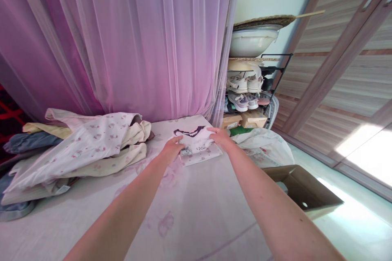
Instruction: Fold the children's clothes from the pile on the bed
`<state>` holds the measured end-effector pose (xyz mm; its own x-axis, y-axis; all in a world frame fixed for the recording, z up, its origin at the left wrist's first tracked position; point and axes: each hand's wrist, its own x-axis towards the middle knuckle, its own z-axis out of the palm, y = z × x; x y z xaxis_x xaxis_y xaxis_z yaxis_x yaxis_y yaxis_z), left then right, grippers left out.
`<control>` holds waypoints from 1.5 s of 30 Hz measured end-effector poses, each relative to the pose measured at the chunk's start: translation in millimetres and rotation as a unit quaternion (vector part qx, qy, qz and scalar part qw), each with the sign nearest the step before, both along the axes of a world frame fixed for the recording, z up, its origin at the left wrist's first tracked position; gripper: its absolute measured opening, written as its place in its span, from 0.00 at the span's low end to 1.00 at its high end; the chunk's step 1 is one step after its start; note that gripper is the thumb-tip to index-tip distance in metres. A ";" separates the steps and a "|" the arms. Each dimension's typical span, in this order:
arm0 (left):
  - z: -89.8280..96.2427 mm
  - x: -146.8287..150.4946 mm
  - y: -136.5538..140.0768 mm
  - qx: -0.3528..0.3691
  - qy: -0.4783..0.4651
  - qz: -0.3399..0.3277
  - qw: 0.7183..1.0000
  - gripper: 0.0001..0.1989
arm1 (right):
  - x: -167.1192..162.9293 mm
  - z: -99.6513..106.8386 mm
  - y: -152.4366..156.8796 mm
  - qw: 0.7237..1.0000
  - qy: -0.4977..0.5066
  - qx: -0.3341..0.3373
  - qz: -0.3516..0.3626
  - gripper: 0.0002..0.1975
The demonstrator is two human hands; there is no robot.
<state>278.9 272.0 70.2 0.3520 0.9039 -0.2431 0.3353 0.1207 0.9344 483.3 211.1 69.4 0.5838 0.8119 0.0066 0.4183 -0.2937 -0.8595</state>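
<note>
Both sides of the shirt (196,140) are grasped, the left hand (172,149) pinching its left edge, the right hand (221,137) its right edge. It lies over a folded cloth (203,157) on the bed (196,204), near the curtain (153,49), right of the clothes pile (92,142); a box (315,183) stands beside the bed

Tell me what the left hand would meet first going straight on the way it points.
The dark-trimmed white top: the left hand touches its left edge. Beyond that, probably the purple curtain, though depth is unclear.
</note>
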 end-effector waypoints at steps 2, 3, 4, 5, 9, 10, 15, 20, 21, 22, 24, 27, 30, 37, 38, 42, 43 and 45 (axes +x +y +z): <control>12.8 2.9 10.4 0.036 -0.002 0.009 0.999 0.33 | 4.7 17.3 8.3 0.999 -0.027 0.032 0.002 0.28; 17.9 3.7 14.2 0.051 -0.002 0.012 0.999 0.33 | 6.8 23.6 10.9 0.997 -0.048 0.052 0.002 0.28; 21.0 3.9 16.3 0.063 -0.001 0.015 0.998 0.34 | 8.5 27.1 12.1 0.995 -0.068 0.070 0.002 0.27; 21.2 3.6 16.5 0.069 0.001 0.015 0.997 0.34 | 9.5 27.2 11.7 0.993 -0.083 0.080 0.000 0.27; -5.0 -2.2 1.6 0.038 0.021 -0.001 0.999 0.35 | 8.0 -5.2 -2.9 0.997 -0.074 0.018 -0.016 0.25; -14.8 -4.0 -3.2 0.023 0.029 -0.007 0.999 0.36 | 7.1 -17.7 -7.9 0.998 -0.067 -0.002 -0.018 0.24; -38.8 -8.1 -8.7 -0.010 0.045 -0.033 0.998 0.40 | 9.4 -55.0 -24.0 0.998 -0.058 -0.024 -0.018 0.22; -33.6 -6.1 -2.9 0.015 0.053 -0.041 0.998 0.41 | 13.8 -50.8 -28.5 0.997 -0.078 0.002 -0.025 0.21; -34.1 -6.0 -3.6 0.023 0.059 -0.038 0.997 0.40 | 13.0 -50.5 -30.0 0.996 -0.080 0.001 -0.027 0.21; -35.2 -6.1 -4.7 0.031 0.064 -0.034 0.997 0.39 | 11.7 -50.8 -31.6 0.996 -0.082 -0.001 -0.027 0.20; -38.2 -6.3 -6.8 0.043 0.072 -0.030 0.996 0.38 | 8.6 -51.6 -33.8 0.996 -0.086 -0.004 -0.029 0.19; -41.9 -6.1 -6.9 0.060 0.077 -0.031 0.995 0.38 | 5.5 -50.2 -33.1 0.995 -0.100 0.006 -0.029 0.19; -43.7 -5.8 -5.0 0.072 0.083 -0.033 0.993 0.38 | 4.6 -48.7 -30.4 0.991 -0.129 0.003 -0.025 0.20; -38.5 -7.6 -7.4 0.074 0.118 -0.036 0.990 0.34 | -1.4 -51.8 -39.3 0.983 -0.167 -0.048 -0.052 0.17; -37.0 -8.0 -8.2 0.078 0.121 -0.036 0.989 0.34 | -5.1 -49.6 -40.5 0.977 -0.195 -0.052 -0.064 0.17; -35.9 -14.2 -12.8 0.112 0.121 -0.030 0.986 0.28 | -31.0 -41.9 -38.6 0.941 -0.338 -0.018 -0.026 0.23; -37.4 -18.1 -14.9 0.119 0.121 -0.030 0.985 0.25 | -38.5 -42.5 -36.9 0.934 -0.357 -0.021 0.013 0.24; -42.7 -30.8 -20.9 0.123 0.127 -0.029 0.984 0.21 | -50.8 -47.7 -33.5 0.922 -0.370 -0.060 0.096 0.25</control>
<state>248.1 251.2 27.5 0.3611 0.9264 -0.1067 0.5607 -0.1243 0.8187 432.5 177.6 21.7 0.3017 0.9204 0.2488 0.9311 -0.2283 -0.2847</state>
